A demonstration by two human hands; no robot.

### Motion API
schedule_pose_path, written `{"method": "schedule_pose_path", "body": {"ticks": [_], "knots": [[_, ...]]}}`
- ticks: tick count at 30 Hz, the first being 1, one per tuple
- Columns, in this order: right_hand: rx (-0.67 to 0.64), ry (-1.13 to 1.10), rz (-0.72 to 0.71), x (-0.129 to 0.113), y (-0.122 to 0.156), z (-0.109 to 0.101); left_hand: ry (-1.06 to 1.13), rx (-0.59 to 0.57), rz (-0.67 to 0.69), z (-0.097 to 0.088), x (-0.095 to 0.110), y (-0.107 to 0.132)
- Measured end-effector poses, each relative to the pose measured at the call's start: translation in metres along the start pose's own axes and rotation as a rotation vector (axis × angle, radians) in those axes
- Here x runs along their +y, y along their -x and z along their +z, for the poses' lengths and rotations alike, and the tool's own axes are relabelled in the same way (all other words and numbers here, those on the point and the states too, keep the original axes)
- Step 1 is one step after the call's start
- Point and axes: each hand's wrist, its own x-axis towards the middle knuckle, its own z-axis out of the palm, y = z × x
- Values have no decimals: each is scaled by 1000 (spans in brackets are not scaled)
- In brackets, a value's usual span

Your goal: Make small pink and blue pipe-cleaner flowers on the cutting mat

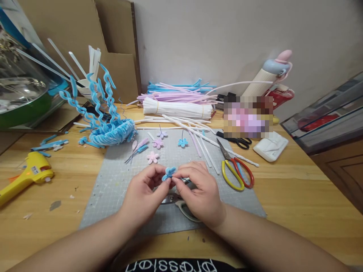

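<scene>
A small blue pipe-cleaner flower (169, 173) is held over the grey cutting mat (113, 196). My left hand (144, 190) pinches it from the left between thumb and fingers. With thumb and forefinger, my right hand (200, 192) grips it low on its right side, where a thin dark stem shows. Under both hands lie grey-handled scissors (185, 211), partly hidden. Just beyond are a pale pink flower (153, 157), a pinkish-purple flower (158, 142), a lilac flower (162, 133) and another blue flower (183, 142). Small pink and blue buds (141, 148) on wires lie left of them.
A curly blue pipe-cleaner piece (112, 133) stands at the back left, near a yellow glue gun (28, 175). Red-and-yellow-handled scissors (236, 172) and a white box (271, 146) lie to the right. Bundled white pipe cleaners (177, 108) lie along the wall, near a tilted bottle (262, 77).
</scene>
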Motion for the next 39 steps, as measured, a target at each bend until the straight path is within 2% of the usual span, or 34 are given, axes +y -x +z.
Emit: {"method": "schedule_pose_path", "body": {"ticks": [4, 8, 12, 20, 24, 39], "knots": [[-2, -13, 47, -1, 1, 1, -65, 22, 10, -1, 0, 0], [56, -26, 53, -1, 1, 1, -95, 64, 38, -4, 3, -2], [51, -30, 48, 1, 1, 0, -83, 89, 41, -5, 4, -4], [76, -30, 24, 1, 1, 0, 31, 96, 34, -2, 6, -6], [71, -20, 48, 1, 2, 0, 10, 93, 35, -3, 6, -5], [62, -70, -8, -2, 1, -4, -97, 48, 57, -4, 1, -4]]}}
